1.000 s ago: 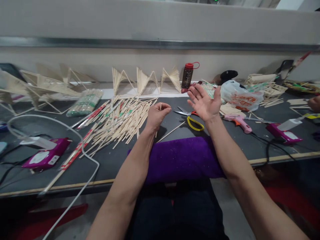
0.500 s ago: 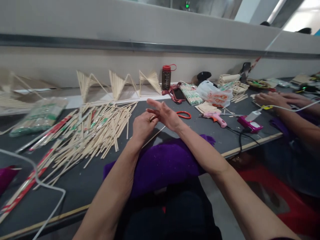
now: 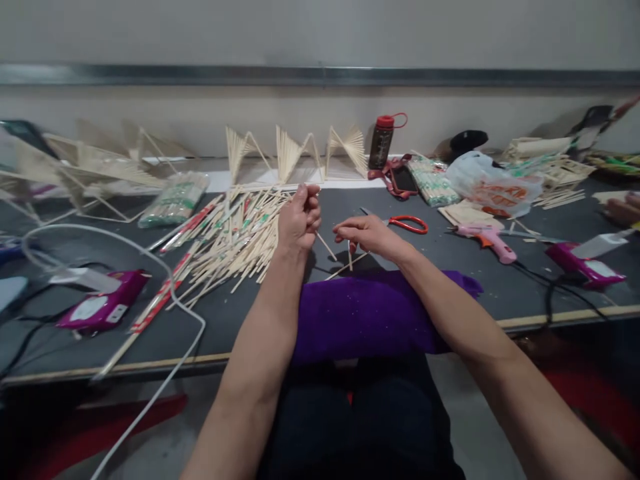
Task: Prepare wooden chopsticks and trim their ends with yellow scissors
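Note:
My left hand (image 3: 299, 221) is closed beside the loose pile of thin wooden sticks (image 3: 245, 237). A thin wooden stick (image 3: 327, 247) slants out from under its fingers. To its right my right hand (image 3: 369, 236) is held palm down, fingers pinched together around a short wooden stick (image 3: 351, 259) that points downward. Behind that hand lie scissors (image 3: 410, 225) with red handles, partly covered by it. Another stick (image 3: 343, 268) rests on the dark table between my hands and a purple cloth (image 3: 370, 313) at the table's front edge.
A pink glue gun (image 3: 485, 241) lies to the right, near a magenta power block (image 3: 585, 265). A second magenta block (image 3: 103, 307) and a white cable (image 3: 200, 327) are on the left. Fan-shaped stick structures (image 3: 300, 157), a bottle (image 3: 381, 143) and a plastic bag (image 3: 493, 183) stand behind.
My hands have moved apart; before, they were together, with the right fingers spread. The right hand is now pinched and lower. The view has turned left.

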